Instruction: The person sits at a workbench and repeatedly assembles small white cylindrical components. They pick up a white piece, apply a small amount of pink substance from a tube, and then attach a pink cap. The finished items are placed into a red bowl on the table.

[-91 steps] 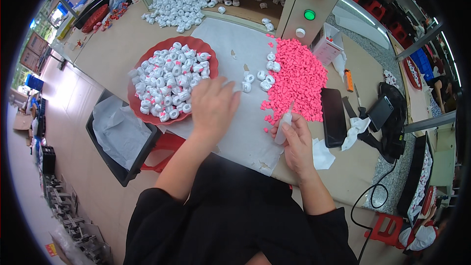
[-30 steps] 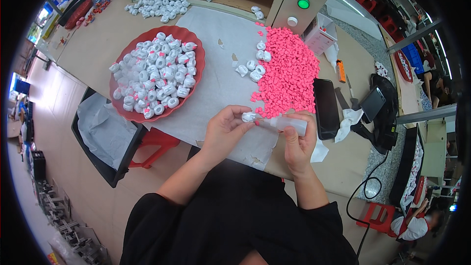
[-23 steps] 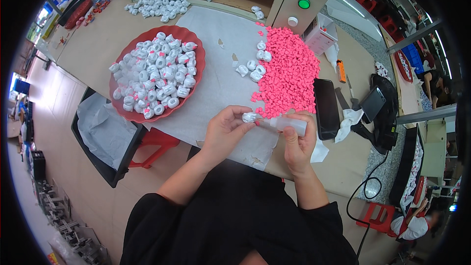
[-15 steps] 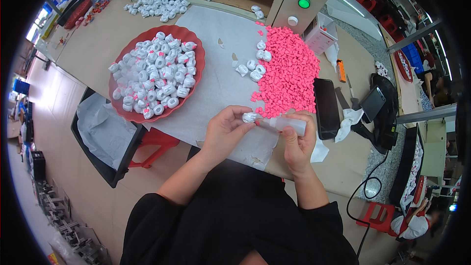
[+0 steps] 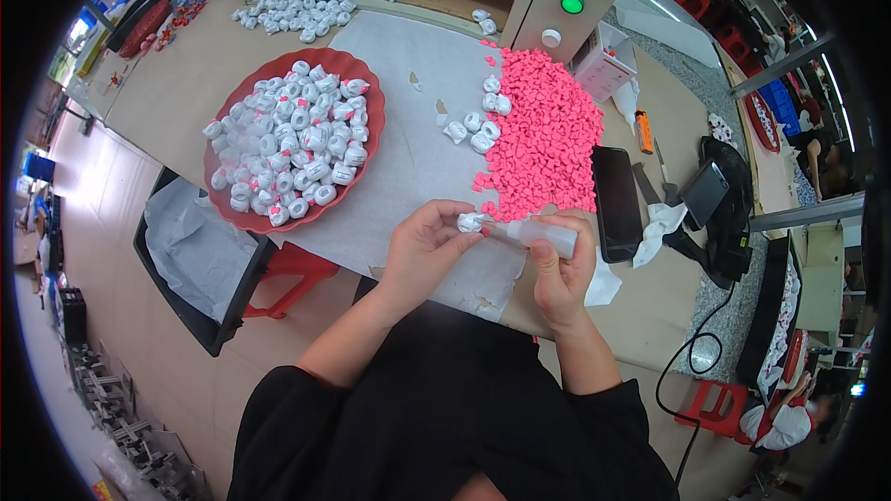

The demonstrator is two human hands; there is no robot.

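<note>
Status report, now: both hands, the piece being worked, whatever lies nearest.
Left hand pinching small white piece. Right hand gripping translucent squeeze bottle, nozzle toward piece. Heap of pink pieces just beyond hands.

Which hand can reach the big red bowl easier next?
Probably the left hand: it's nearer the scalloped red bowl and pinches a small white piece. The right hand, farther away, holds a squeeze bottle.

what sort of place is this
Probably a small-parts assembly workshop: a heap of pink pieces and a red bowl of white pieces lie on the workbench, and the right hand holds a small bottle.
</note>
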